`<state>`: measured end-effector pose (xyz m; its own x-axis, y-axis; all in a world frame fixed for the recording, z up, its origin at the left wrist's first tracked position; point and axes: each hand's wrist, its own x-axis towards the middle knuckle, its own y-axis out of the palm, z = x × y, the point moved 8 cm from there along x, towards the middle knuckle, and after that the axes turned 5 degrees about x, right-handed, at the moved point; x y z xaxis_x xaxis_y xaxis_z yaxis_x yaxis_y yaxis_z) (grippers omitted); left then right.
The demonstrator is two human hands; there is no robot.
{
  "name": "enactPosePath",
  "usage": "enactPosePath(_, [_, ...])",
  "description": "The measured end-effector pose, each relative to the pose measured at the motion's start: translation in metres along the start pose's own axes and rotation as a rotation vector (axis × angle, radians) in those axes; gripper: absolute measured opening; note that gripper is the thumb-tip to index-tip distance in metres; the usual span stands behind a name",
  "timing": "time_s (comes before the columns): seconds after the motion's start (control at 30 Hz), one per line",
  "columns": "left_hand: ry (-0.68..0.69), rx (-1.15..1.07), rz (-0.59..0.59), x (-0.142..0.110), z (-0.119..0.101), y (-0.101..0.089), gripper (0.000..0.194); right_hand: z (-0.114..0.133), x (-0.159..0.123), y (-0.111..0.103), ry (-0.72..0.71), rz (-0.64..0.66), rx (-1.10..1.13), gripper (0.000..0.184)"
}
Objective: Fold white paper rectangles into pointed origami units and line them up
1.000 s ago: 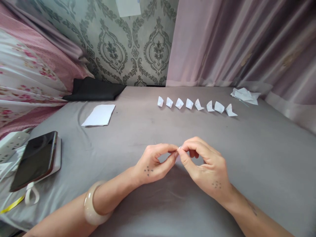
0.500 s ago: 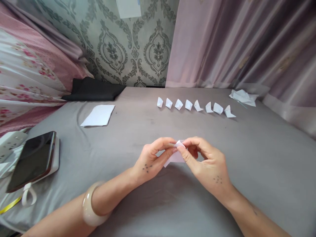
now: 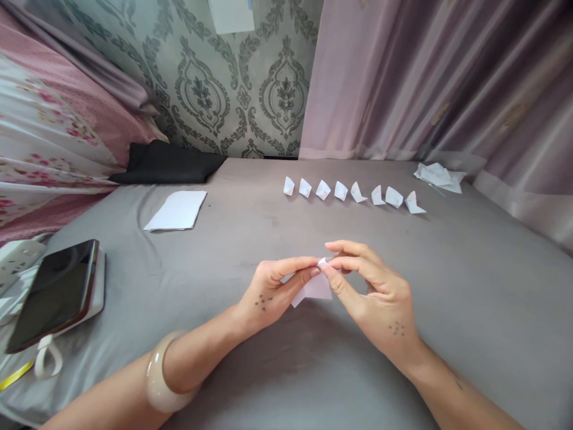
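Between my two hands is a small folded sheet of paper (image 3: 317, 288), held up over the grey cloth. My left hand (image 3: 280, 289) pinches its upper left part between thumb and fingers. At the paper's top corner, the thumb and a finger of my right hand (image 3: 373, 286) pinch a small fold, while the index finger is raised off it. Part of the paper is hidden behind the fingers. Farther back stands a row of several small folded paper pieces (image 3: 341, 191), white and pointed.
A stack of white paper (image 3: 176, 211) lies at the left. A phone (image 3: 54, 292) rests on a white object by a power strip (image 3: 18, 260) and cables. Loose papers (image 3: 439, 176) lie at the back right, black cloth (image 3: 168, 163) at the back left. The grey cloth (image 3: 250, 382) covers the surface.
The paper has turned so that its lower flap shows below my fingers. My right index finger has lifted from the top fold. Both hands still pinch the paper.
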<state>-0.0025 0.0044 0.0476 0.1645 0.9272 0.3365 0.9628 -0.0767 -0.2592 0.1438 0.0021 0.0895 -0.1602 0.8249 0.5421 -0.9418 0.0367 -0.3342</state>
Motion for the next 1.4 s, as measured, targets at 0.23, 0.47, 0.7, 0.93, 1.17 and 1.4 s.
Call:
enactPosePath(0.23, [-0.081,-0.178,-0.011,0.002,0.010,0.001,0.018,0.010,0.002,0.000,-0.129,0.011,0.023,0.019])
enactPosePath(0.47, [-0.090,-0.181,-0.022,0.003,0.008,0.000,0.013,0.009,0.001,0.001,-0.108,0.015,0.022,0.018])
enactPosePath(0.7, [-0.077,-0.132,-0.066,0.002,0.003,-0.003,0.011,0.000,0.001,0.002,0.052,0.011,0.044,0.009])
enactPosePath(0.93, [-0.086,-0.102,-0.054,0.000,0.005,-0.001,0.013,-0.008,-0.001,0.006,0.163,0.028,0.114,0.010])
enactPosePath(1.17, [-0.074,0.063,-0.066,-0.001,0.000,-0.002,0.011,-0.019,-0.005,0.008,0.280,0.049,0.167,0.009])
enactPosePath(1.4, [-0.027,0.123,-0.052,-0.001,-0.009,0.000,0.011,-0.014,-0.002,0.014,0.204,0.135,0.177,0.008])
